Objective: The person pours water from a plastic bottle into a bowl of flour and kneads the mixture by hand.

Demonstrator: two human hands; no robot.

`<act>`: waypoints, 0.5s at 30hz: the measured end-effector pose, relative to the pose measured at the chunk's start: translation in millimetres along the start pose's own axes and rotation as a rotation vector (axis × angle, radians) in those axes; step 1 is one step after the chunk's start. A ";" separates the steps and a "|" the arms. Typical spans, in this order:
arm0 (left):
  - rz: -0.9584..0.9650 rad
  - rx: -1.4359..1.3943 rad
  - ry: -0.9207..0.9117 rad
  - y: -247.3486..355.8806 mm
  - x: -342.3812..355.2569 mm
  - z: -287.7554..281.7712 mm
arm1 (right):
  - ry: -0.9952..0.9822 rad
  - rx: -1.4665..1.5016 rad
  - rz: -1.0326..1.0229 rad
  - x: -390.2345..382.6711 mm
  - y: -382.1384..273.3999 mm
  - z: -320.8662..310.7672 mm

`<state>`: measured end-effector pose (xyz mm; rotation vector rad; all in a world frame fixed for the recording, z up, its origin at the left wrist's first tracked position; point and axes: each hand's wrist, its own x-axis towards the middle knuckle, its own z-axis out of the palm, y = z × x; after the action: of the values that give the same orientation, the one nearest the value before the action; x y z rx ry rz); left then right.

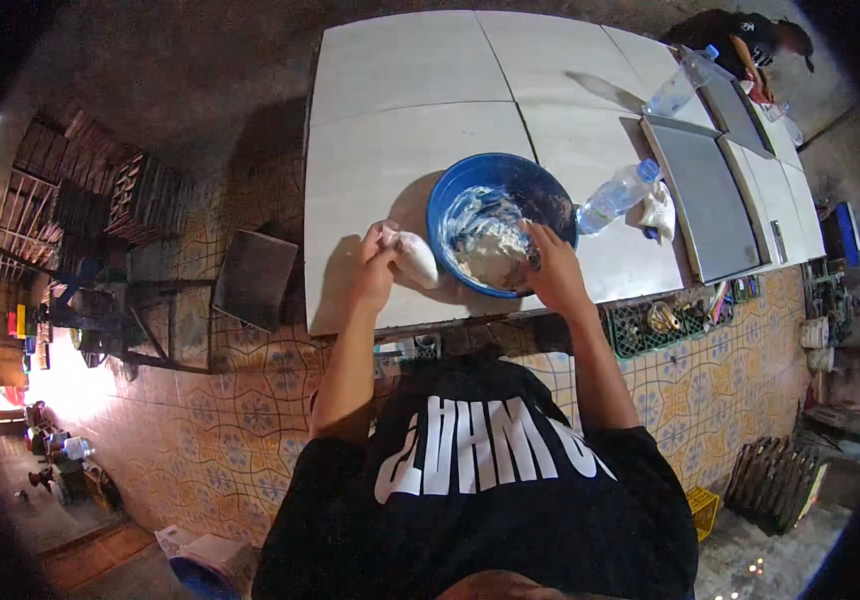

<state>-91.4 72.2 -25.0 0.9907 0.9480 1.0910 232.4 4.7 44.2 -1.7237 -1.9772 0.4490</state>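
A round blue basin point(440, 205) stands near the table's front edge, holding a whitish, lumpy flour-like mixture point(492, 250). My right hand point(556, 268) reaches over its right rim, with fingers stretched apart and the tips at the mixture. Left of the basin, my left hand point(378, 262) is closed around the gathered top of a small white bag point(413, 260). The bag bulges beside the basin wall; its contents cannot be made out. To the basin's right, a clear plastic bottle point(610, 200) with a blue cap leans or lies, close to another white bag point(658, 212).
The white tiled table point(405, 75) carries grey metal trays point(705, 195) on the right and another clear bottle point(675, 92) farther back. A person point(750, 45) is at the far right end. Green crates point(655, 328) sit below the front edge. A dark panel point(255, 280) stands left.
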 end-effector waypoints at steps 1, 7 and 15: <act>-0.003 -0.009 -0.004 9.3 -2.5 8.7 | -0.002 -0.009 0.005 -0.6 0.8 -0.7; 0.132 0.544 0.118 36.5 -9.8 6.6 | 0.015 -0.096 0.017 -1.9 -3.8 4.8; 0.103 0.674 0.147 44.6 -15.5 -5.2 | -0.033 -0.003 0.101 -1.4 -15.5 6.6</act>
<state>-110.6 65.3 17.9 1.5305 1.4466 0.9484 216.0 1.4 46.9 -1.8357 -1.9202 0.5119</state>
